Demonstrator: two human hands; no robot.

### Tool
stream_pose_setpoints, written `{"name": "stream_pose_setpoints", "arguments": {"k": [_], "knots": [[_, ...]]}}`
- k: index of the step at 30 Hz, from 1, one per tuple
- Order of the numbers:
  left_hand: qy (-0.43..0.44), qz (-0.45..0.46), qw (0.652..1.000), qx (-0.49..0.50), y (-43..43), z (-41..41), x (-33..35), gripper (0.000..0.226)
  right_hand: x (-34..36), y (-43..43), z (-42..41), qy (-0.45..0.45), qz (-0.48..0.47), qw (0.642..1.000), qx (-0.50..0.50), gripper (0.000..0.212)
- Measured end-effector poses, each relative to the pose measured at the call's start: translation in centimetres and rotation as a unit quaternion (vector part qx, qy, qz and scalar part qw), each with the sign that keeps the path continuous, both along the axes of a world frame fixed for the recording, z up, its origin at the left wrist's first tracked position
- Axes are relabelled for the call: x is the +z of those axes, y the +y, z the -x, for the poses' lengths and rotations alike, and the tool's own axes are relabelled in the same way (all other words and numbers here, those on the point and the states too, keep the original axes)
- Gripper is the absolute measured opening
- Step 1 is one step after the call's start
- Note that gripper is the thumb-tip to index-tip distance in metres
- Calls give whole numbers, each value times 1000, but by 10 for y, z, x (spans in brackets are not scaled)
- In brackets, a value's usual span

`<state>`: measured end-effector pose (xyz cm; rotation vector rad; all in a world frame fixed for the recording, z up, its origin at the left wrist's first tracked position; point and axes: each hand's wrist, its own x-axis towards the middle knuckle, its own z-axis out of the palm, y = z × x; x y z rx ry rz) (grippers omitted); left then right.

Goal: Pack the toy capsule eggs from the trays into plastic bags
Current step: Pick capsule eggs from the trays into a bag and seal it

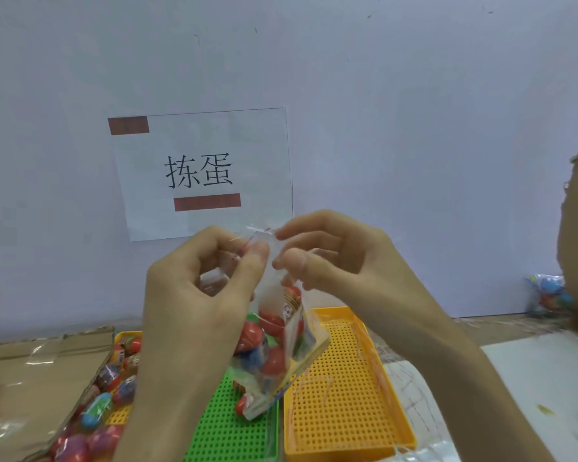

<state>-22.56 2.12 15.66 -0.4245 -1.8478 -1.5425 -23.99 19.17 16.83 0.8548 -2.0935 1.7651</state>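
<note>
A clear plastic bag (pixel 274 355) filled with several red, blue and green toy capsule eggs hangs in the air above the trays. My left hand (pixel 197 295) pinches the left side of the bag's top edge. My right hand (pixel 334 258) pinches the right side of the same edge, thumb and forefinger close together. Several loose capsule eggs (pixel 111 395) lie in a yellow tray (pixel 122 418) at the lower left, partly hidden by my left forearm.
A green perforated tray (pixel 221 431) lies under the bag, with a yellow perforated tray (pixel 344 388) to its right. Brown cardboard (pixel 30 378) covers the left. A filled bag of eggs (pixel 548 295) sits far right by the wall. A paper sign (pixel 201 175) hangs behind.
</note>
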Motion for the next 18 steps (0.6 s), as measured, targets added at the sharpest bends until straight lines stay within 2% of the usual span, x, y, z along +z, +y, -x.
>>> {"name": "stream_pose_setpoints", "arguments": {"k": [2,5,8,12,18], "knots": [[3,9,1000,-3,1,0,-1,25,-2,-3,2,23,23,999,-26,11],[4,2,1000,-1,-1,-1,0,26,0,-2,3,18,68,997,-29,16],[12,6,1000,10,-3,-3,1,25,1,-3,-1,4,26,1000,3,24],[9,16,1000,2,-2,-3,0,24,-4,-8,1,19,32,999,-31,6],[-4,-11,999,-31,-3,1,-1,12,-4,-5,1,15,44,999,-12,8]]}}
